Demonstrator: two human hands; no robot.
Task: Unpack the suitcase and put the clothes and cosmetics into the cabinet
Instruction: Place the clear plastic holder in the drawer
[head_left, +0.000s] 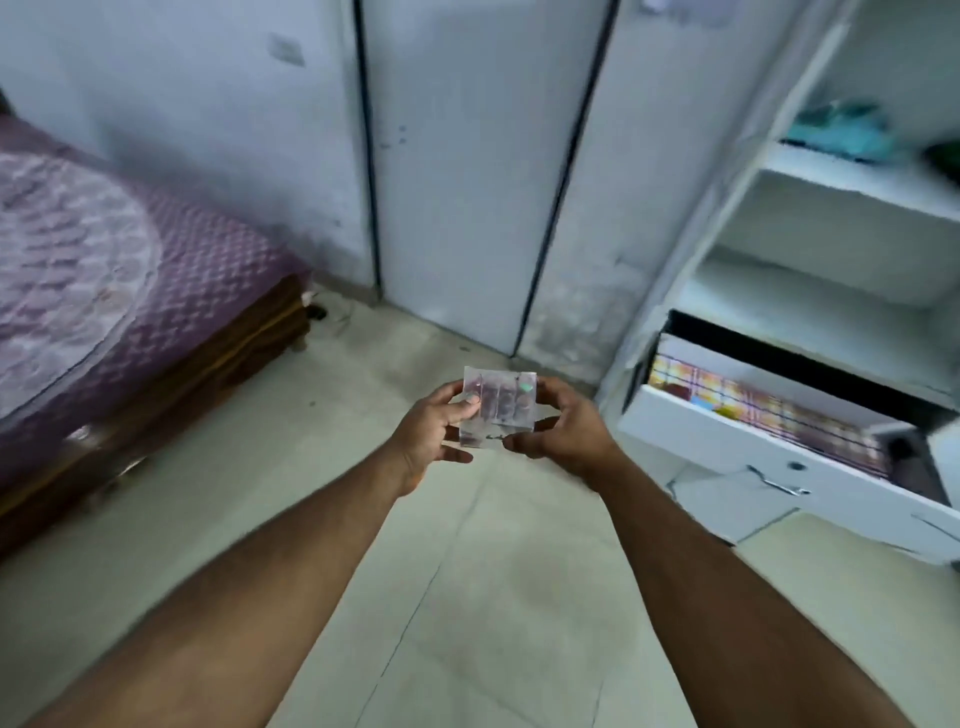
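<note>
Head view: a small clear box (496, 408) with pinkish items inside sits between the two hands, held out in front of the person above the pale floor (467, 597). The left hand (434, 436) grips the box's left edge, thumb curled onto its front face and fingers behind. The right hand (558, 428) holds the box's right edge, fingers curled over the top corner and thumb at the lower edge. What the items inside are is too blurred to tell.

To the right of the box stands the white cabinet (831, 228), its shelves open. A teal cloth (836, 132) lies on an upper shelf. Below the shelves a drawer (727, 441) is pulled out, with colourful flat things in it. To the left of the box, well apart, is a bed (130, 291) with a purple cover.
</note>
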